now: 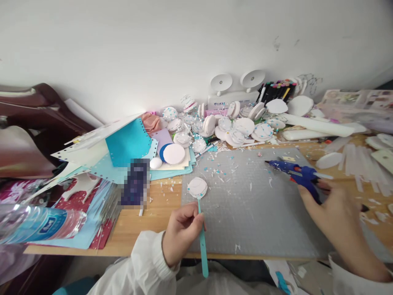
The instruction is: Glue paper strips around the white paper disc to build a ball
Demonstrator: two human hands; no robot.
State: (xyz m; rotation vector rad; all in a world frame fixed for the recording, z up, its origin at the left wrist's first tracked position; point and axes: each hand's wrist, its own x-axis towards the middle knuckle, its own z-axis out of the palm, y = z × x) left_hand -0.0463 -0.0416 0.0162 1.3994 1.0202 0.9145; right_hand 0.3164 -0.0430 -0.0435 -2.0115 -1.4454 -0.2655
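Observation:
My left hand point(184, 231) pinches a flat turquoise craft stick point(203, 250) near the front edge of the table. At the stick's upper end is a round white disc point(197, 187) dotted with small blue bits. Over on the right, my right hand point(333, 215) is wrapped round the handle of a blue glue gun point(302, 174). Its dark nozzle points left, above the grey cutting mat point(245, 205), and a clear glue stick shows at its back end. Part of the handle is hidden by my fingers.
Many white foam discs point(244, 127) are heaped along the wall. Coloured paper sheets point(129, 141) and a plastic water bottle point(43, 223) lie at left. Clear glue sticks point(364, 166) are spread at right, beside a marker set point(278, 92) further back. Small scraps litter the mat.

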